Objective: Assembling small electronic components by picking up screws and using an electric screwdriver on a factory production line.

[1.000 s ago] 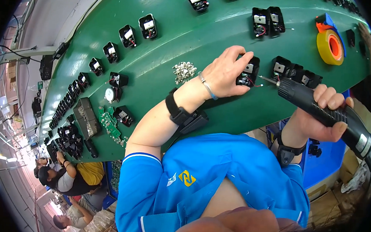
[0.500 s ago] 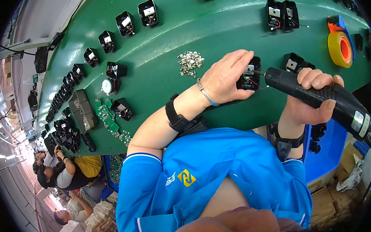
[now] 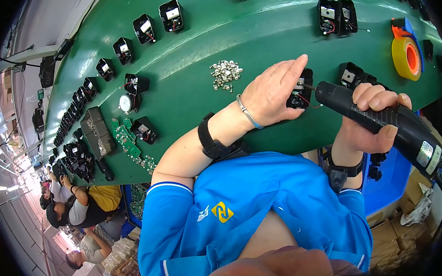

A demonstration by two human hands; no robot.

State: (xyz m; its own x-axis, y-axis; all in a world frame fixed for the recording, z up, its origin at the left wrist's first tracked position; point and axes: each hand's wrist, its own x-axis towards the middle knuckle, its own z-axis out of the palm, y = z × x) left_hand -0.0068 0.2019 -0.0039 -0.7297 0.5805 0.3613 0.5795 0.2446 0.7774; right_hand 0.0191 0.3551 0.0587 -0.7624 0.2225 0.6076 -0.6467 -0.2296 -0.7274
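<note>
My right hand (image 3: 371, 117) is closed around the body of a black corded electric screwdriver (image 3: 347, 100). Its thin bit points left into a small open black plastic housing (image 3: 295, 99) on the green table. Against the housing's left side is my left hand (image 3: 272, 93), fingers straight and thumb spread below, steadying it. Inside the housing a metal piece and a red wire show; the hand covers its left part. A pile of silver screws (image 3: 226, 73) lies left of my left hand.
More black housings (image 3: 171, 15) stand in a curved row along the left, with a pair (image 3: 336, 17) at the far right. Beside them are a tape dispenser (image 3: 406, 58), green circuit boards (image 3: 126, 138) and a blue bin (image 3: 393, 181). Co-workers sit at the lower left.
The housing and my left hand have shifted slightly to the right, closer to the screwdriver. My right hand keeps its grip, nearly still.
</note>
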